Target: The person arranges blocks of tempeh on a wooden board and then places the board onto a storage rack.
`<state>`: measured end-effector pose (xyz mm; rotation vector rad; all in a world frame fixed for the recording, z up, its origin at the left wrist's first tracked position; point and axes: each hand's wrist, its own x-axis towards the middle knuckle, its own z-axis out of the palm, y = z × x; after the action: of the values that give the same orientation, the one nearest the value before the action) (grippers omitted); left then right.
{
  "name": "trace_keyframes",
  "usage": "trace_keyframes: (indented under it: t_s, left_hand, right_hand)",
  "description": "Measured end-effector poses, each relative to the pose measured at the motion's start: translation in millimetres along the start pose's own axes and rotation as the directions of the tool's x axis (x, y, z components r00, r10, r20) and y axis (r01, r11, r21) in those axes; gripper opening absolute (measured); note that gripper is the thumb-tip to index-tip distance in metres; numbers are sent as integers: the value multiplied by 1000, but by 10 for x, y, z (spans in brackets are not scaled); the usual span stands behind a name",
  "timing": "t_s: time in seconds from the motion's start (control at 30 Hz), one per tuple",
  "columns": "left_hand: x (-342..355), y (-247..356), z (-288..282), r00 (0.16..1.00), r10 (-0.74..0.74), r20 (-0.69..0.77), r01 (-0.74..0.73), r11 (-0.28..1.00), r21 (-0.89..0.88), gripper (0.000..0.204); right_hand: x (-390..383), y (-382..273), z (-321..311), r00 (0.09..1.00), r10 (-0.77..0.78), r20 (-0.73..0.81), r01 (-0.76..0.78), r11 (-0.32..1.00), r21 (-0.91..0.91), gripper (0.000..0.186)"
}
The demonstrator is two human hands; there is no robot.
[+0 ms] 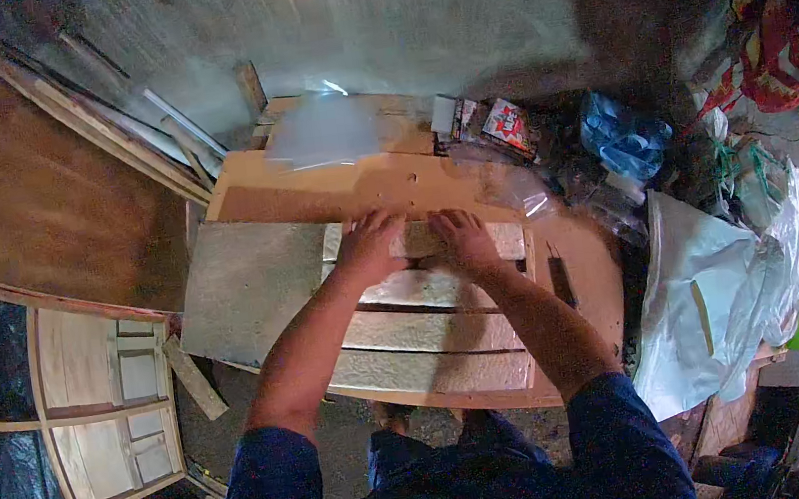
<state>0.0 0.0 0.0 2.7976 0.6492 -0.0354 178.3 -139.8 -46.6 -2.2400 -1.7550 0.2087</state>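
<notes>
**Both hands pressed flat on a slatted wooden panel**

Here the left hand [369, 241] and right hand [463, 237] lie side by side, fingers spread and flat, clasping nothing, on the far end of a pale slatted wooden panel [431, 340] set on the orange-brown table [587, 271]. Judging by the look of it, the panel is already framed and its slats sit in place with narrow gaps between them; the hands seem to be pressing or aligning the topmost slat, so work at that far edge looks unfinished.

Just left of the panel, touching it, lies a grey flat board [249, 283]. Beyond the hands a clear plastic sheet [325, 129] rests near small printed boxes [494, 123]. A white plastic sack [714, 296] crowds the table's right side, and a curved wooden frame [104, 405] stands well apart at left.
</notes>
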Motion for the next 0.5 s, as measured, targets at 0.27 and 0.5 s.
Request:
trace_keyframes:
  t_s: [0.27,0.5]
  left_hand:
    - [-68,-616,-163,995,-54,88,42,991,129,64]
    - [-301,-848,-357,997,-70,20,70,998,-7,75]
  right_hand:
    - [-208,323,-317,988,-10,156,16,999,-39,80]
    - [-420,661,-317,973,-204,-104,203,979,-21,73]
